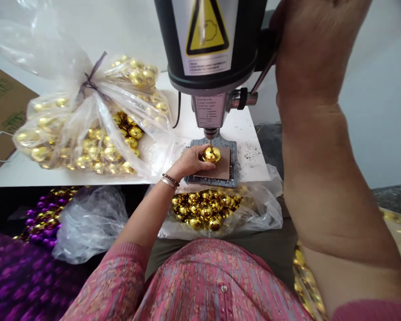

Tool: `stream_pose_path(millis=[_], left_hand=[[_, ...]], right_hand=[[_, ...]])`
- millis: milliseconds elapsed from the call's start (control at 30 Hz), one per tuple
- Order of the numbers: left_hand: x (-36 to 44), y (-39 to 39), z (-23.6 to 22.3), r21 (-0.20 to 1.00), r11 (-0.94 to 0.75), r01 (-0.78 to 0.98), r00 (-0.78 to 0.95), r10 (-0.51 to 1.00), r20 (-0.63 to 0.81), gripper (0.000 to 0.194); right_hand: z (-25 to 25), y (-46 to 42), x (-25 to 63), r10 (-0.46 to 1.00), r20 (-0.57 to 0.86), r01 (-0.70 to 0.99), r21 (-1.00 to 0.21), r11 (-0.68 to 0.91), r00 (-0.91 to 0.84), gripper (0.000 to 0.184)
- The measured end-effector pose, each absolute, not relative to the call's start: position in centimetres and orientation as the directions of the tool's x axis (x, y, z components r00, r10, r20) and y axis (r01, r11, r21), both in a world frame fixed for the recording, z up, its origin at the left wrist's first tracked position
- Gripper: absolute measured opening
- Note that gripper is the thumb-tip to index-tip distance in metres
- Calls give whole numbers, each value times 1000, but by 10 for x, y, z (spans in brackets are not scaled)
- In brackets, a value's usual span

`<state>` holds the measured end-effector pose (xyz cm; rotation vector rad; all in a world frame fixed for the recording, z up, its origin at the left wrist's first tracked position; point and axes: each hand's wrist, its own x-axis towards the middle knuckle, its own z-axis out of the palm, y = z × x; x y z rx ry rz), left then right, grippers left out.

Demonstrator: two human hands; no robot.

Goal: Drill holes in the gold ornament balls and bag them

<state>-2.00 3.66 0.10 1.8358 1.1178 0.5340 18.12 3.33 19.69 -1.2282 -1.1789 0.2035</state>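
My left hand [191,161] pinches a shiny, faceted gold ball [212,154] between thumb and fingers. The ball rests on a brown board [220,170] laid over the grey base [233,149] of a drill press [209,82]. Straight above the ball stands the thin drill bit [211,143], its tip at or very near the top of the ball; contact cannot be made out. My right hand [316,49] is raised close to the camera, beside the press's lever [264,73] on the right. Its fingers are out of sight.
A tied clear bag [96,147] of gold balls sits left on the white table [6,174]. Below the table's front edge lies an open bag [263,218] of more gold balls. Purple and gold beads [42,218] hang lower left, near a cardboard box [6,107]. Dark shavings [249,151] surround the base.
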Motion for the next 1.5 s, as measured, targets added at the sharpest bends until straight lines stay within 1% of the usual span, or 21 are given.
stream_pose_path(millis=[67,167,233,333,467,633,700,933,1033,1133,1267,1367,1500], left_hand=[[-20,37,0,853,-214,476,516,853,-74,53],[-20,37,0,846,-235,479,515,856,-54,49],[-19,36,0,854,-230,466,522,851,-55,48],[-20,37,0,863,-224,454,537,841,-65,44],[-21,37,-2,860,-230,455,527,848,-52,48],[-20,35,-1,826,-269,496,529,847,-42,52],[-20,34,0,817,-273,508,531,846,-48,54],[-22,34,-4,831,-282,479,544,839,-29,55],[-23,36,-8,808,-317,497,546,838,-7,57],[-23,37,-11,782,-333,527,531,847,3,60],[-23,37,-14,800,-315,511,532,847,-7,57],[-23,37,-15,803,-310,510,509,861,10,59],[-23,36,-16,818,-306,488,493,869,31,56]], right_hand=[[190,23,180,642,622,472,-775,421,448,32],[176,0,177,573,740,525,-663,534,353,29],[165,-16,175,545,774,551,-621,557,322,31],[151,-34,172,510,813,604,-562,565,280,34],[131,-41,174,466,857,675,-480,560,222,32],[103,-43,182,329,938,782,-285,555,109,34],[96,-43,184,286,955,804,-228,549,77,34],[86,-39,184,160,987,847,-96,523,13,26],[82,-38,185,146,989,839,-92,537,15,24],[78,-39,184,147,989,839,-97,535,20,18],[72,-39,183,152,988,845,-100,526,23,12],[64,-38,183,159,987,840,-116,530,36,11],[51,-38,180,122,992,818,-88,568,22,12]])
